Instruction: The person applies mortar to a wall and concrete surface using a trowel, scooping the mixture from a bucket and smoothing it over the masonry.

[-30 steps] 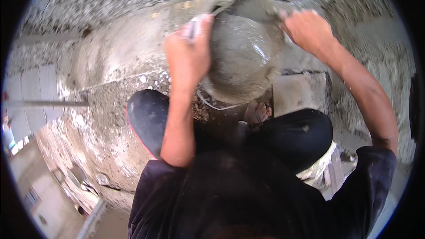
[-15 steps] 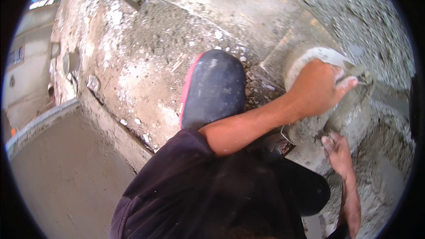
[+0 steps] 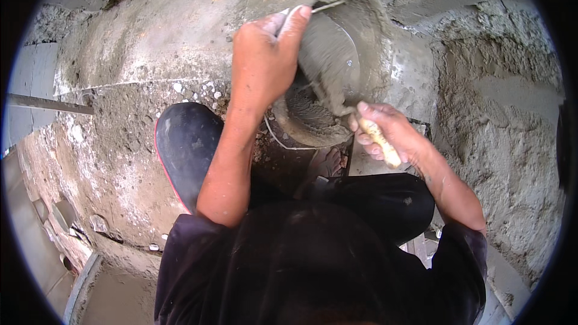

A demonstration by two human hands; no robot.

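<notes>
My left hand (image 3: pixel 262 54) is closed at the edge of a mortar-coated bucket (image 3: pixel 376 30), by a thin wire handle (image 3: pixel 330 7). Its fingertips are partly hidden. This bucket is tipped, its grey inside facing me. My right hand (image 3: pixel 400 129) grips the pale wooden handle of a trowel (image 3: pixel 379 143). The trowel's blade reaches up into the tipped bucket, blurred and smeared with wet mortar. Directly below sits a second bucket (image 3: pixel 319 139), partly hidden, with wet mortar inside and a loose wire handle (image 3: pixel 276 138) at its left.
A dark rubber boot (image 3: pixel 189 144) with a red edge stands left of my left forearm. Concrete slabs (image 3: pixel 162 36) lie beyond it. Rough wet mortar (image 3: pixel 494 138) covers the surface at right. A trough of grey mortar (image 3: pixel 120 295) is at lower left.
My view has turned, so hands and buckets appear nearer the middle. The bucket at my left hand now shows its inside, and the trowel in my right hand is up against it.
</notes>
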